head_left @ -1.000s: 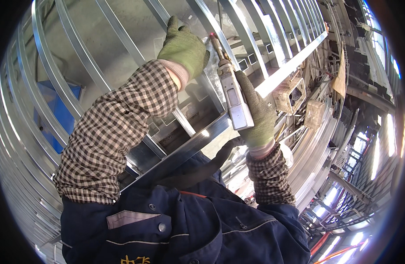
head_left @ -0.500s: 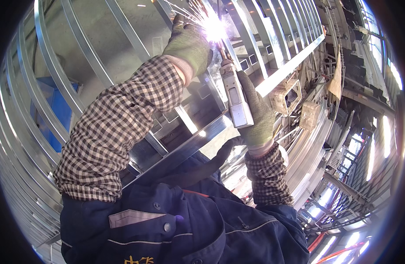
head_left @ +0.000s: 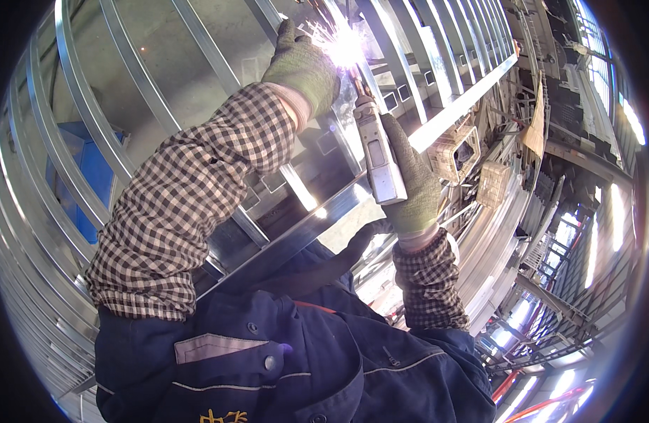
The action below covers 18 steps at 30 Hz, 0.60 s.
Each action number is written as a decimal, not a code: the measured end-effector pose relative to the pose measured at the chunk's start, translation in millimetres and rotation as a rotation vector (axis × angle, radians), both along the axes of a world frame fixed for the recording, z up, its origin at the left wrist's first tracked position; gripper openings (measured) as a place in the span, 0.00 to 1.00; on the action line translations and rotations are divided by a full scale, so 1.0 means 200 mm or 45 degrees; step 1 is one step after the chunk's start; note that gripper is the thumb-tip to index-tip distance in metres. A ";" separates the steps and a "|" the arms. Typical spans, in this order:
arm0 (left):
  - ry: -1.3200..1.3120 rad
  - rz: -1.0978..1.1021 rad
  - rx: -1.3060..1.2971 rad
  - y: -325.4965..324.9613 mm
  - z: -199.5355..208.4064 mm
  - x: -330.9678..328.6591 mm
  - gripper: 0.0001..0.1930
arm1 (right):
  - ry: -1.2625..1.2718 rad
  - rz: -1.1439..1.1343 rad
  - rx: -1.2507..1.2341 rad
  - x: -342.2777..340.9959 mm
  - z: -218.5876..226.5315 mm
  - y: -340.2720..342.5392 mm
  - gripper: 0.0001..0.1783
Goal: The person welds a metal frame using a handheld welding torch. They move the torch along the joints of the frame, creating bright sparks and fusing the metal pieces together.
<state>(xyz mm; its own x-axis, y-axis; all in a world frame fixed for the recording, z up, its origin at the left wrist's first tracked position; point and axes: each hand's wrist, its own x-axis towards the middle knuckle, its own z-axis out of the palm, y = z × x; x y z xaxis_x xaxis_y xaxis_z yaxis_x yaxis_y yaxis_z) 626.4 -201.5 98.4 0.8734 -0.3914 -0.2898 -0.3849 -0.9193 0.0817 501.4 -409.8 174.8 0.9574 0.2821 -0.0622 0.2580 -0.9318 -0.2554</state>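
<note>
Right fingers (head_left: 400,137): closed round my welding gun (head_left: 378,155).
Left fingers (head_left: 287,34): grip unclear to me.
Sparks (head_left: 345,48): flaring; welding apparently unfinished, amount done indiscernible.

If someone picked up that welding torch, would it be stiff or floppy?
The welding torch would probably feel stiff: its body looks like a straight, hard casing. The dark hose curving below the right hand looks bendy, so might drag if attached; the join is hidden.
</note>
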 end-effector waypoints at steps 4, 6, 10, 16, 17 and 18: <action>0.088 -0.001 -0.091 0.02 0.03 0.01 0.30 | -0.006 -0.001 0.032 -0.01 0.00 -0.01 0.47; 0.147 -0.003 -0.024 0.01 0.03 0.01 0.30 | 0.002 -0.013 0.019 -0.01 0.00 -0.01 0.47; 0.041 -0.014 0.030 0.01 0.00 0.00 0.30 | -0.002 -0.029 0.011 -0.02 0.00 -0.01 0.47; -0.035 0.064 -0.183 0.01 0.03 -0.03 0.17 | 0.088 -0.064 0.066 -0.03 0.06 0.03 0.41; -0.027 0.051 -0.179 0.01 0.04 -0.02 0.17 | 0.107 -0.061 0.067 -0.03 0.07 0.03 0.40; 0.026 0.030 -0.165 0.02 0.05 -0.02 0.17 | 0.181 -0.114 0.080 -0.03 0.08 0.04 0.39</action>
<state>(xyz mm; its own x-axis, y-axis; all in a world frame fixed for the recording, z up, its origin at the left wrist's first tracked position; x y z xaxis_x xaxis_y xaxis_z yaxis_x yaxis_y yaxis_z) 622.8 -197.8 109.0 0.8772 -0.4061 -0.2560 -0.3602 -0.9093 0.2082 494.5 -402.3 191.3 0.9617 0.2038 -0.1835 0.1320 -0.9305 -0.3418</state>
